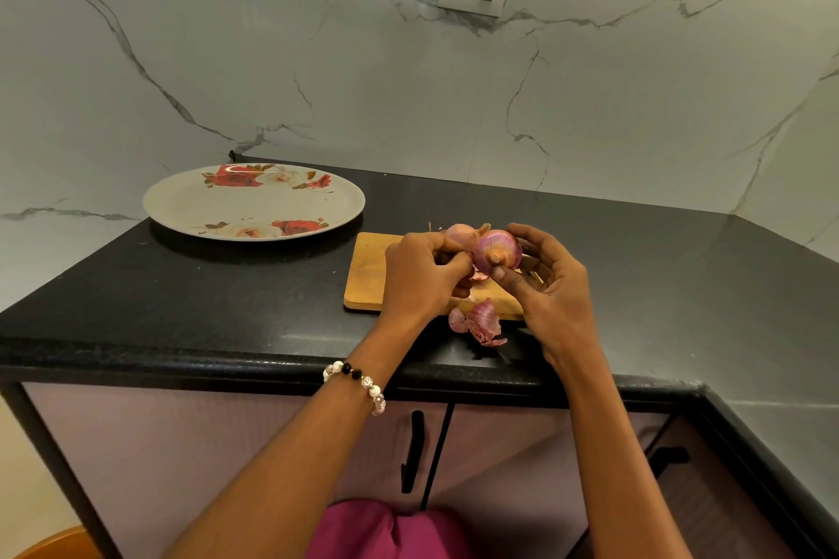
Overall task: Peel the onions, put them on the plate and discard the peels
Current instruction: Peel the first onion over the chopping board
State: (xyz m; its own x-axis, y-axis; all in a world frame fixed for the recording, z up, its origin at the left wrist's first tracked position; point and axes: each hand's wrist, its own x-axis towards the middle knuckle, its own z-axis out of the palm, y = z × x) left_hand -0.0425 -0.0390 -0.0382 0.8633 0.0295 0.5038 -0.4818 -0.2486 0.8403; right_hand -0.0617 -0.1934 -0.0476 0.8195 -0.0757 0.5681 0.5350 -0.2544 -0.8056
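My right hand (547, 286) grips the round purple-red onion (497, 252) above the wooden cutting board (367, 275), while my left hand (420, 272) pinches its loose skin.

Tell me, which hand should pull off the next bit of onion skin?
Probably the left hand: its fingertips already pinch at the side of the round purple onion, while the right hand cradles and steadies it above the wooden chopping board.

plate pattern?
Pale grey plate with red and white roses along its rim; head view.
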